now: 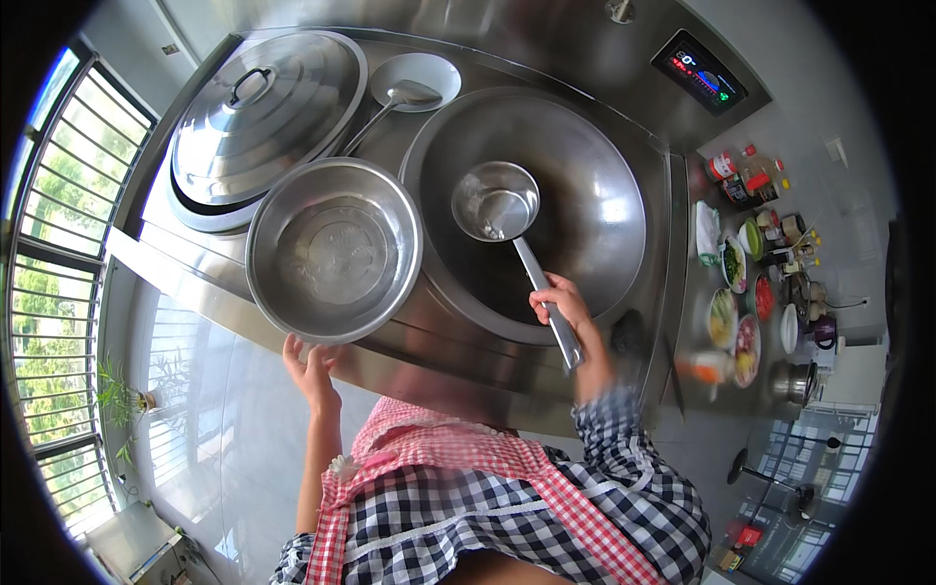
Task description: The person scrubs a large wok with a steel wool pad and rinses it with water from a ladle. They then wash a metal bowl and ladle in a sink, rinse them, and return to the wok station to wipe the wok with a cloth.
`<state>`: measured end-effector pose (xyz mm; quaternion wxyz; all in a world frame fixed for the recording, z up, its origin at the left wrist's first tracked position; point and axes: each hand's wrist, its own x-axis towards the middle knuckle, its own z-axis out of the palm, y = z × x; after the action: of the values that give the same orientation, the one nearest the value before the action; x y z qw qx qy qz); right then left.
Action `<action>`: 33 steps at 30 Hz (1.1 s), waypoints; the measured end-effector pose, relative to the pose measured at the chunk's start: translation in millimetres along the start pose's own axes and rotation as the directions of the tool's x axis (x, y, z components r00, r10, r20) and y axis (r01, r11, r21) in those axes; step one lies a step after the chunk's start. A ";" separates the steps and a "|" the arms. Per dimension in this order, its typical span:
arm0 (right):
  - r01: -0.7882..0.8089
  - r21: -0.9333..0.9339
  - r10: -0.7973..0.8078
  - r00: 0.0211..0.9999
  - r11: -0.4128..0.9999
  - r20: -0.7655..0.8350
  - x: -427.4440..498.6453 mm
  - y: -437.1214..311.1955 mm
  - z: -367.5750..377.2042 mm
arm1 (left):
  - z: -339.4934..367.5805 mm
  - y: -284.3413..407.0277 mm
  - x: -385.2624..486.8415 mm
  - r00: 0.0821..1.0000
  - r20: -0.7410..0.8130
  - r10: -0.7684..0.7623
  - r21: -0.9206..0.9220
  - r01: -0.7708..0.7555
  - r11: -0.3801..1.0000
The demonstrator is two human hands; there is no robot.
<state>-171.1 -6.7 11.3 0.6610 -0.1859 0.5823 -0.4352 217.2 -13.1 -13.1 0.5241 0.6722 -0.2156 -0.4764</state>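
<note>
My right hand (561, 303) grips the handle of a stainless-steel ladle (496, 201). The deep bowl of the ladle is over a large metal wok (607, 227), with a little clear liquid or shine and pale bits inside. To the left, a steel basin (333, 248) sits on the stove's front area, holding what looks like clear water. My left hand (313, 369) is at the basin's near rim with its fingers apart; whether the fingertips touch the rim is hard to tell.
Behind the basin stands a pot under a domed steel lid (270, 117). A spatula (409, 93) rests on a white bowl (431, 66). On the right counter are plates of cut food (724, 318), seasoning bottles (760, 175), a folded cloth (707, 232) and a steel pot (793, 382).
</note>
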 end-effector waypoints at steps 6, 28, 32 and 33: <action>0.305 -0.091 -0.289 0.944 0.948 0.157 -32.4 -9.2 79.5 | -4.3 -4.4 -1.3 0.999 -0.008 -0.043 -0.005 0.043 0.999; 0.068 -0.710 -0.450 0.815 0.700 -0.365 65.1 1.6 3.1 | -27.8 -0.3 -3.3 0.995 -0.015 -0.096 -0.059 0.095 0.994; -0.270 -0.843 -0.468 0.734 0.466 -0.493 95.1 1.6 -64.2 | -28.1 0.2 -2.2 0.995 -0.004 -0.100 -0.059 0.100 0.993; -0.231 -0.849 -0.502 0.721 0.476 -0.478 96.1 1.6 -74.2 | -28.0 0.7 -1.9 0.995 -0.004 -0.101 -0.056 0.101 0.993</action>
<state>-245.1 -62.6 -67.0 0.1717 -0.3709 0.8967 -0.1699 240.8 2.2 -11.8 0.5188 0.6689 -0.1661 -0.5058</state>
